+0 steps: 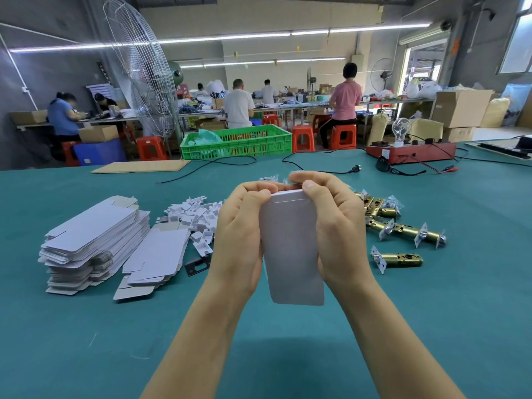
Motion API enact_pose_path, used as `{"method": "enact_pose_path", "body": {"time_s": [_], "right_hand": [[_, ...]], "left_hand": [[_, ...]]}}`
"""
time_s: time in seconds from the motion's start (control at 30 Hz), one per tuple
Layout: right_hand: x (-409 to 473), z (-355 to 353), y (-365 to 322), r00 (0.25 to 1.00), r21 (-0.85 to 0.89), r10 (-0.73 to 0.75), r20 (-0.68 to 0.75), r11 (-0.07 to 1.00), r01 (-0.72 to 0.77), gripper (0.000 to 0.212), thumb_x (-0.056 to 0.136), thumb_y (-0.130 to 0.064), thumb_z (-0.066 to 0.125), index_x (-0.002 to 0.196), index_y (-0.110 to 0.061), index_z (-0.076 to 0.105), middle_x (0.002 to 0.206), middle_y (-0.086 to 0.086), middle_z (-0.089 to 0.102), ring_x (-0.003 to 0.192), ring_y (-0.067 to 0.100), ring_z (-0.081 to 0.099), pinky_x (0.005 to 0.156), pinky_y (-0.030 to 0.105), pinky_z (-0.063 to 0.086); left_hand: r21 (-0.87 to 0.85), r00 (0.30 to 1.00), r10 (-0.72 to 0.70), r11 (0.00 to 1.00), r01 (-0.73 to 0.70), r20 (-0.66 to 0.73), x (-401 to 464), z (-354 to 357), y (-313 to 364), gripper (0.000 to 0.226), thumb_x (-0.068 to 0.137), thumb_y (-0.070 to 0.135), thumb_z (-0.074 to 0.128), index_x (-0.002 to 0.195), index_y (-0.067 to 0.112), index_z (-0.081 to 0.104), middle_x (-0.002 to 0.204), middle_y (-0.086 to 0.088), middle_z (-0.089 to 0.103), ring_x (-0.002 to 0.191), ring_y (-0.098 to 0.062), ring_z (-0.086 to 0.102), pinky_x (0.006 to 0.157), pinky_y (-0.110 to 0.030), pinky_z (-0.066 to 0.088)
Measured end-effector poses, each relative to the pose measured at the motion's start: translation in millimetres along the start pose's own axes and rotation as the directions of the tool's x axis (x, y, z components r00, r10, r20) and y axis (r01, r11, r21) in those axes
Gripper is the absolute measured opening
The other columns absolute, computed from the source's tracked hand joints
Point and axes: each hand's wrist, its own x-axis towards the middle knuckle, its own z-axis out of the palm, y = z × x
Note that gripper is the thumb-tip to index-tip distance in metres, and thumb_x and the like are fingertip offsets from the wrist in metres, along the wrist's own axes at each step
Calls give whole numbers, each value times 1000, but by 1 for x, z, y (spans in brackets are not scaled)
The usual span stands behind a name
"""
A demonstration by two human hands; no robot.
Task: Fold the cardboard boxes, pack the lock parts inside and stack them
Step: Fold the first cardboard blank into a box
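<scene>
One folded white box, two hands, three or so brass latches loose on the right, one tall stack of flat blanks, one green crate.

White box in hand, parts around it

We see a white cardboard box upright above the table, flat box blanks stacked left, brass latch parts lying right.
</scene>
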Motion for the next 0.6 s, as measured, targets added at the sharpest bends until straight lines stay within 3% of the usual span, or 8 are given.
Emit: {"method": "enact_pose_path", "body": {"time_s": [0.1, 0.3, 0.47, 0.6], "right_hand": [[0, 0, 1, 1000, -22, 19, 0, 1000, -19, 20, 83, -19, 51, 89, -15, 70, 92, 2, 72, 97, 27, 65, 89, 54, 50], [3, -3, 3, 1000, -76, -9, 3, 997, 9, 22, 78, -13, 48, 85, -13, 68, 82, -4, 71, 85, 12, 67, 73, 20, 51], [2, -2, 3, 999, -74, 30, -25, 997, -32, 22, 77, -13, 46, 83, -12, 67, 85, 1, 71, 91, 21, 65, 84, 44, 50], [2, -2, 0, 999, -55, 26, -26, 998, -27, 22, 75, -11, 45, 80, -11, 66, 82, -1, 70, 84, 15, 64, 78, 39, 49]], "left_hand": [[16, 1000, -17, 1000, 18, -17, 0, 1, -1, 28, 90, 7, 43, 74, 20, 62, 88, -2, 74, 74, -14, 66, 53, -26, 50], [-14, 999, -50, 999, 50, -3, -1, 2, -1, 41, 89, 1, 37, 62, 22, 62, 91, -2, 72, 77, -16, 62, 50, -19, 46], [-20, 999, -47, 999, 47, 6, -1, 3, -3, 36, 84, 5, 41, 60, 22, 63, 92, -1, 70, 81, -15, 61, 53, -19, 46], [-72, 998, -57, 996, 58, 21, -1, 1, -5, 36, 85, -1, 36, 64, 15, 60, 94, -6, 68, 86, -18, 62, 59, -23, 47]]}}
